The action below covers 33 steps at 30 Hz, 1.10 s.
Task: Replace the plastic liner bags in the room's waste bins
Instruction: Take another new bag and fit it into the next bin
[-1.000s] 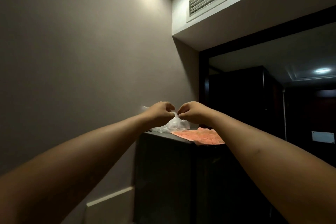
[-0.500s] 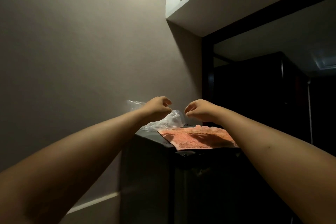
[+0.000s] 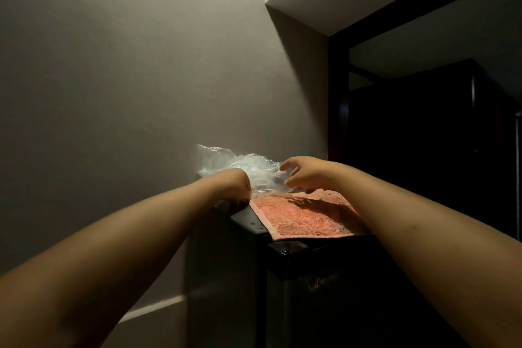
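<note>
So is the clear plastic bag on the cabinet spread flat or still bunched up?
Bunched up. The plastic bag sits as a crumpled, puffed heap behind the pink towel, gripped by the left hand.

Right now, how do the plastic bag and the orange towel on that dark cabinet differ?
The plastic bag is clear and crumpled, standing up in folds; the orange towel is opaque and lies flat. The left hand grips the bag; no hand holds the towel. Both rest on the cabinet top.
</note>
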Each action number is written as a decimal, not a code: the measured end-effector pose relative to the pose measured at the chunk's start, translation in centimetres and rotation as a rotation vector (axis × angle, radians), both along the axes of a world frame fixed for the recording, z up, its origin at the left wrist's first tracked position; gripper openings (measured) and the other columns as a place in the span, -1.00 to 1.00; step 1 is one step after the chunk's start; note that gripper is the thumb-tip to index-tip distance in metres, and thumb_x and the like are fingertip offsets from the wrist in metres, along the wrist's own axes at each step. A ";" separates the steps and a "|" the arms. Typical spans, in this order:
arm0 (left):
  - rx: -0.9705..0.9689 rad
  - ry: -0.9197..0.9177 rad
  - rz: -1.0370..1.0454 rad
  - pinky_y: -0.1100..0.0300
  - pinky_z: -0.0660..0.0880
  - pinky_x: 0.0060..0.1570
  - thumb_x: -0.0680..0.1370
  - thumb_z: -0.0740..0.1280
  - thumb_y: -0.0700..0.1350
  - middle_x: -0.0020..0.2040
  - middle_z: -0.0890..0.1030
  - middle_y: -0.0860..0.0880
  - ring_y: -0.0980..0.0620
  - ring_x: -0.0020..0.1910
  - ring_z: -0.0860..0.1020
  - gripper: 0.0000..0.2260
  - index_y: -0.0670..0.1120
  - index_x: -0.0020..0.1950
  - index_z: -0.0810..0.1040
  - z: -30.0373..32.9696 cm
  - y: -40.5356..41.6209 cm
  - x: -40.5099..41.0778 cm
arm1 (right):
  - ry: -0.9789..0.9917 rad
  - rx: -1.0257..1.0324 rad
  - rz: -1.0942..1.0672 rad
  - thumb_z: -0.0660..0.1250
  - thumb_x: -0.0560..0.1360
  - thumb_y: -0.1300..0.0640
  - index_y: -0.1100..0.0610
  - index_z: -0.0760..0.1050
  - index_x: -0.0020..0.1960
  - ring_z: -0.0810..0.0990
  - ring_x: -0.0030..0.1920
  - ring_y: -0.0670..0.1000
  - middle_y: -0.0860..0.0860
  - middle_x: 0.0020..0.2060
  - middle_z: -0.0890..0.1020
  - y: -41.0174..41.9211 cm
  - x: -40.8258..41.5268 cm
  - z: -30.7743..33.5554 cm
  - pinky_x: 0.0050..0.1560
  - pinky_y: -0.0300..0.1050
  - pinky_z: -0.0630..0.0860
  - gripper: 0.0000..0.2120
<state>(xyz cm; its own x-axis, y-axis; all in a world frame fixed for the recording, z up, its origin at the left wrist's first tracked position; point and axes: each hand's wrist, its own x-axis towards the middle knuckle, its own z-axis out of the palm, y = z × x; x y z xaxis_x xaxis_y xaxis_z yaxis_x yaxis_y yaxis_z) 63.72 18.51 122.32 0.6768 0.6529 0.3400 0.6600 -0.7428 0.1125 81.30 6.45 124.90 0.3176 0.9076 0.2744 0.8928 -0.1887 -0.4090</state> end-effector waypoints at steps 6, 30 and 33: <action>-0.120 -0.456 -0.162 0.07 0.56 0.00 0.64 0.28 -0.05 0.11 0.63 -0.08 -0.05 -0.01 0.59 -0.80 -0.07 0.23 0.56 2.1 -0.4 -0.1 | -0.009 0.043 0.065 0.53 0.42 0.12 -0.14 0.21 0.52 0.63 0.03 0.06 0.03 0.30 0.45 0.2 -0.2 0.1 -0.14 -0.06 0.68 -0.20; 0.097 -0.286 -0.088 0.15 0.50 -0.16 0.49 0.30 -0.14 -0.01 0.65 0.00 -0.03 -0.09 0.55 -0.90 0.02 -0.07 0.58 2.3 -2.5 -1.2 | 0.692 0.542 0.135 0.11 0.55 0.22 0.15 0.48 -0.07 0.55 -0.12 0.10 0.12 -0.07 0.52 -6.7 -0.7 2.5 -0.22 -0.02 0.66 -0.83; 0.176 -0.279 -0.032 0.18 0.36 -0.33 0.44 0.29 -0.11 -0.24 0.53 0.04 -0.03 -0.21 0.48 -0.90 -0.03 -0.29 0.46 2.1 -1.9 -1.4 | 0.702 0.622 0.020 0.11 0.61 0.09 0.09 0.52 0.01 0.53 -0.17 0.03 0.04 -0.11 0.56 -6.8 0.2 2.7 -0.25 -0.10 0.55 -0.78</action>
